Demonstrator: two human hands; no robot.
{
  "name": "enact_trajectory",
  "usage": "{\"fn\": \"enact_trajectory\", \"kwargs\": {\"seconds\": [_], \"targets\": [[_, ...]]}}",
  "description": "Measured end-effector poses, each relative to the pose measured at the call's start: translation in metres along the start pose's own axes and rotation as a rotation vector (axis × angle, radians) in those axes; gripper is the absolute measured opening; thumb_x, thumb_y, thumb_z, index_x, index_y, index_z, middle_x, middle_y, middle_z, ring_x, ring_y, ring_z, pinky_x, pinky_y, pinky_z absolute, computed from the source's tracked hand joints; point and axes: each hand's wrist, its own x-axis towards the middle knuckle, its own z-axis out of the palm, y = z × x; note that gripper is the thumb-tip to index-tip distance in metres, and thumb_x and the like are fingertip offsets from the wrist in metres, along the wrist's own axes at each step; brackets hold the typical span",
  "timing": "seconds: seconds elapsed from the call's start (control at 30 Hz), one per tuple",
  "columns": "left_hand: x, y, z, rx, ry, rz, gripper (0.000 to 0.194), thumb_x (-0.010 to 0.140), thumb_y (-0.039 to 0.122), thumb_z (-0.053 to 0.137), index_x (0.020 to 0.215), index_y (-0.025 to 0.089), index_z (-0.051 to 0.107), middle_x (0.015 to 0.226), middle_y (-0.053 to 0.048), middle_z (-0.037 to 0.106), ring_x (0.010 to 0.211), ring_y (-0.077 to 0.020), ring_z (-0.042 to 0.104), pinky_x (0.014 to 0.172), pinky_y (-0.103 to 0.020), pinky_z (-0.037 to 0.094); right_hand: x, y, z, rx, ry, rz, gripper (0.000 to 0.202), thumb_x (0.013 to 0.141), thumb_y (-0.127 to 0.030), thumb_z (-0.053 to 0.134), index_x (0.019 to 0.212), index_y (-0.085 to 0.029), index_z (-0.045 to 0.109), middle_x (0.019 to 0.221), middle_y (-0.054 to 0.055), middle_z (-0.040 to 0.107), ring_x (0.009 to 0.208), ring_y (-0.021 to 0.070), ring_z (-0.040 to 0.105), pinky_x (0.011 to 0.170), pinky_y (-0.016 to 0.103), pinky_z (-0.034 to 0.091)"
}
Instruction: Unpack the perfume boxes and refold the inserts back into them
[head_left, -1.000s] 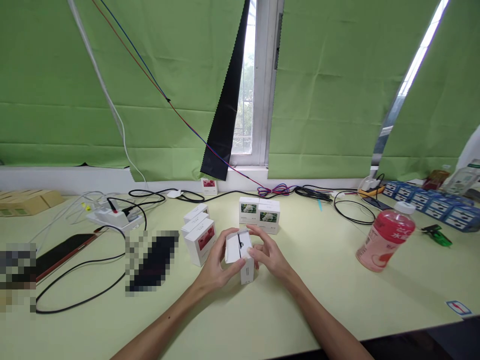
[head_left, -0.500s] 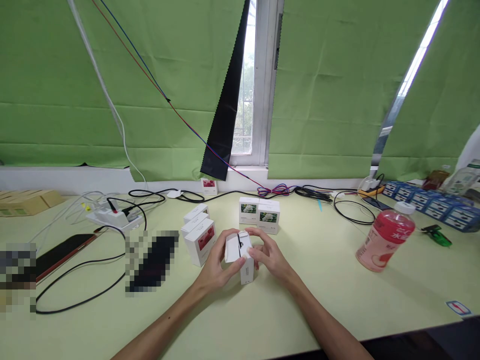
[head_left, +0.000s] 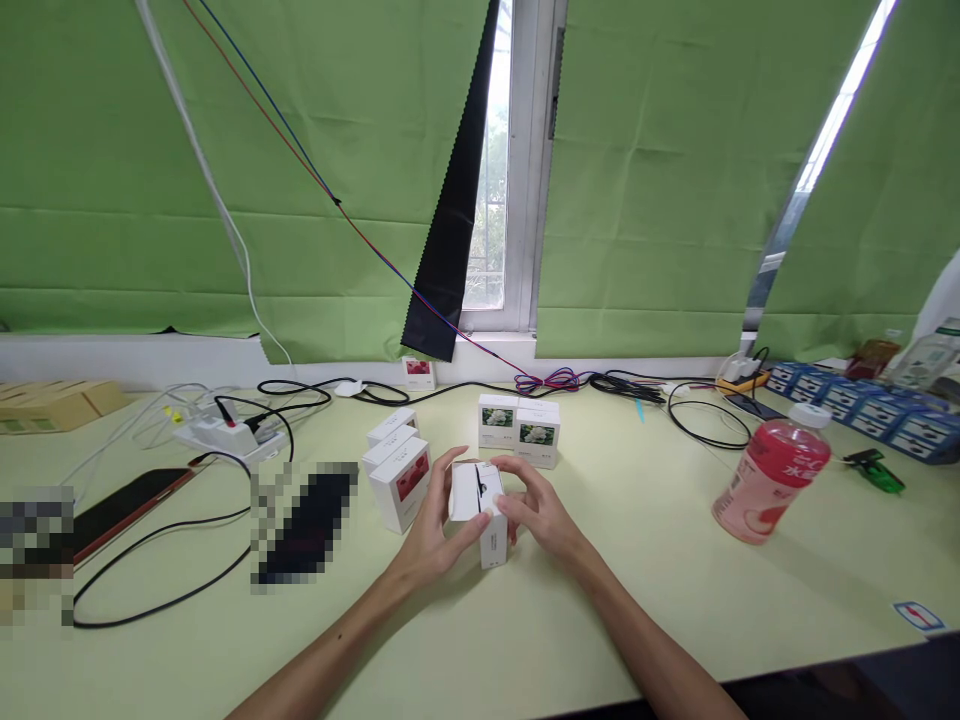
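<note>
A small white cardboard box point(head_left: 494, 542) stands upright on the table between my hands, its top lid folded out to the left. A dark gap shows along the top opening; what lies inside is hard to make out. My left hand point(head_left: 433, 530) curves around the lid side, thumb against the box's near top edge and index finger lifted behind the lid. On the other side, my right hand point(head_left: 546, 515) grips the box, thumb at the top edge and the other fingers along the right face, partly hidden.
White boxes with red flower pictures point(head_left: 401, 487) stand left of my hands, others with white flower pictures point(head_left: 537, 436) behind. A pink drink bottle point(head_left: 772, 480) is at right, blue boxes point(head_left: 874, 405) beyond. Phone point(head_left: 124, 510), power strip point(head_left: 225, 435) and cables lie left.
My left index finger has lifted slightly away from the lid. The box and my right hand stay almost in place.
</note>
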Motion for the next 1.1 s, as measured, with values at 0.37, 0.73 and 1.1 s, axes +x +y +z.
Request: {"fn": "enact_trajectory", "kwargs": {"seconds": [0.37, 0.73, 1.1], "targets": [[-0.001, 0.005, -0.001, -0.052, -0.009, -0.067, 0.077, 0.087, 0.045, 0.063, 0.148, 0.027, 0.02, 0.146, -0.016, 0.048, 0.124, -0.0297, 0.054, 0.104, -0.045, 0.042, 0.0, 0.0, 0.002, -0.017, 0.036, 0.025, 0.049, 0.082, -0.049, 0.069, 0.121, -0.03, 0.049, 0.137, 0.009, 0.05, 0.054, 0.0076, 0.061, 0.039, 0.021, 0.046], [0.0, -0.005, -0.004, -0.092, -0.057, -0.064, 0.071, 0.092, 0.045, 0.056, 0.151, 0.029, 0.019, 0.159, -0.014, 0.032, 0.14, -0.0302, 0.04, 0.113, -0.048, 0.033, 0.001, 0.003, 0.001, -0.065, 0.051, 0.0, 0.039, 0.089, -0.05, 0.061, 0.119, -0.029, 0.05, 0.139, 0.009, 0.049, 0.043, 0.0019, 0.053, 0.038, 0.022, 0.045], [0.005, -0.001, -0.006, -0.078, -0.053, -0.048, 0.065, 0.095, 0.045, 0.049, 0.154, 0.026, 0.03, 0.158, -0.007, 0.036, 0.147, -0.0291, 0.029, 0.121, -0.046, 0.019, 0.001, 0.003, -0.001, -0.085, 0.069, -0.038, 0.034, 0.093, -0.051, 0.054, 0.116, -0.027, 0.056, 0.129, 0.006, 0.057, 0.04, 0.0028, 0.054, 0.038, 0.023, 0.047]]}}
